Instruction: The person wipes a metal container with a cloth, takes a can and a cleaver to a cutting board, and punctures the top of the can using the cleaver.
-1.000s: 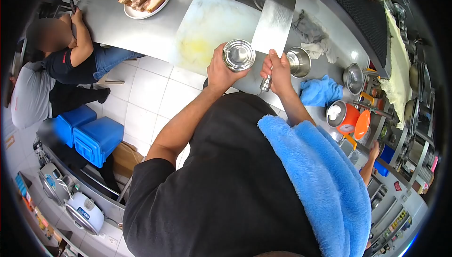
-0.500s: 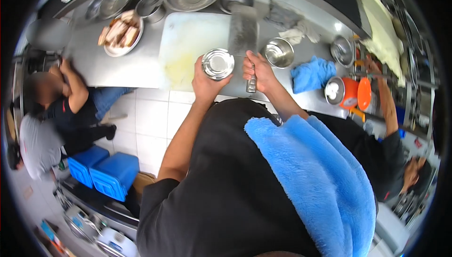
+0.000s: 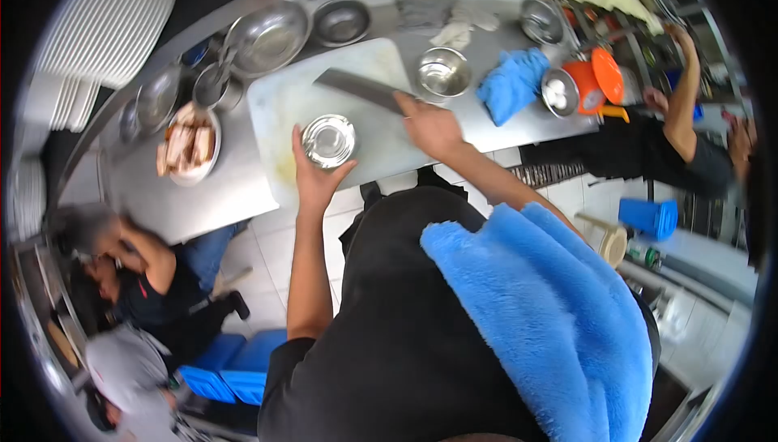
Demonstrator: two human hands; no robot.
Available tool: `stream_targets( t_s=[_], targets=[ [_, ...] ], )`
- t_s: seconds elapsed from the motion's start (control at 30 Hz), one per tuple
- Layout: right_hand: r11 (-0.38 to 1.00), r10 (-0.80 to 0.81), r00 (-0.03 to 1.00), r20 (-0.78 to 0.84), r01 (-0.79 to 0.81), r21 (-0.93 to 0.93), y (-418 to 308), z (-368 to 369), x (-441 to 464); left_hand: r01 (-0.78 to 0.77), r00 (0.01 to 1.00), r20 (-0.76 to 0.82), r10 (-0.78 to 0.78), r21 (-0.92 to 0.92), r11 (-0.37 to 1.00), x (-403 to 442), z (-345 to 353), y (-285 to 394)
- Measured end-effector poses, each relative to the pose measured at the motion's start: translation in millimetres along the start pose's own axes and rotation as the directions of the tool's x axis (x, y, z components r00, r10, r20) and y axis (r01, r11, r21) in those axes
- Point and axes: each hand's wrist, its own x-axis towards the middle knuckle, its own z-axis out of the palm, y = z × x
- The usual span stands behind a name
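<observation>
My left hand [image 3: 312,181] is wrapped round a small shiny round steel container [image 3: 329,141], over the front part of a white cutting board [image 3: 377,138]. My right hand [image 3: 436,129] grips the handle of a cleaver [image 3: 356,89]. The cleaver's blade points left across the board, seen nearly edge-on. Whether it touches the board I cannot tell. To the right of the blade stands an open steel pot [image 3: 445,72].
Left of the board, browned meat pieces [image 3: 188,147] lie on a white plate [image 3: 203,175]. Steel bowls [image 3: 269,35] line the back. A blue cloth [image 3: 514,84] and an orange container [image 3: 585,84] are at right. People stand or sit on both sides.
The cleaver has turned from upright, flat side showing, to nearly edge-on and pointing left. My left hand has shifted left and lower with the steel container. The camera view has rotated.
</observation>
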Motion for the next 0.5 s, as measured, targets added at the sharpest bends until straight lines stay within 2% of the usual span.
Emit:
stream_targets(
  t_s=[0.1, 0.13, 0.2, 0.23, 0.27, 0.33, 0.37, 0.4, 0.43, 0.47, 0.5],
  targets=[
    [0.997, -0.038, 0.999, -0.006, 0.037, -0.064, -6.3, 27.1, 17.3, -0.072, 0.996, 0.054, 0.069, 0.054, 0.996, -10.7, -4.9, -35.1],
    [0.993, -0.065, 0.997, -0.034, 0.062, -0.102, -0.7, 38.0, 21.8, 0.002, 0.999, 0.049, 0.004, -0.136, 0.991, -20.0, -4.2, -24.5],
    [0.988, -0.119, 0.987, -0.105, 0.107, -0.113, 9.2, 55.9, 24.2, -0.002, 1.0, 0.0, 0.002, -0.106, 0.994, -33.6, -6.3, -28.3],
    [0.989, -0.124, 0.979, -0.16, 0.11, -0.095, 13.7, 47.2, 16.0, 0.086, 0.995, -0.05, -0.086, 0.003, 0.996, -42.9, -9.1, -28.4],
    [0.99, -0.137, 0.968, -0.212, 0.125, -0.068, 11.7, 40.8, 7.4, 0.143, 0.984, -0.096, -0.148, -0.061, 0.988, -53.1, -9.6, -32.1],
    [0.987, -0.133, 0.944, -0.303, 0.154, 0.044, 4.9, 35.6, -10.2, 0.084, 0.989, -0.118, -0.09, -0.054, 0.995, -69.5, -6.3, -44.3],
    [0.978, -0.113, 0.933, -0.341, 0.164, 0.125, 6.2, 35.4, -23.7, 0.034, 0.999, -0.023, -0.033, 0.027, 0.999, -77.6, -5.7, -42.6],
    [0.963, -0.094, 0.92, -0.38, 0.181, 0.202, 8.4, 36.3, -38.6, 0.059, 0.996, 0.071, -0.062, 0.037, 0.998, -88.1, 2.6, -24.5],
    [0.955, -0.068, 0.927, -0.37, 0.168, 0.246, 10.7, 38.6, -57.0, 0.007, 0.977, 0.21, -0.025, 0.085, 0.996, -98.4, 11.9, -42.4],
    [0.944, -0.046, 0.932, -0.36, 0.158, 0.289, 13.7, 42.9, -77.5, 0.116, 0.889, 0.422, -0.175, 0.163, 0.98, -105.8, 16.3, -45.9],
    [0.931, -0.001, 0.951, -0.309, 0.114, 0.348, 16.2, 48.2, -98.8, 0.196, 0.739, 0.591, -0.324, 0.272, 0.942, -110.2, 22.3, -43.2]
  ],
)
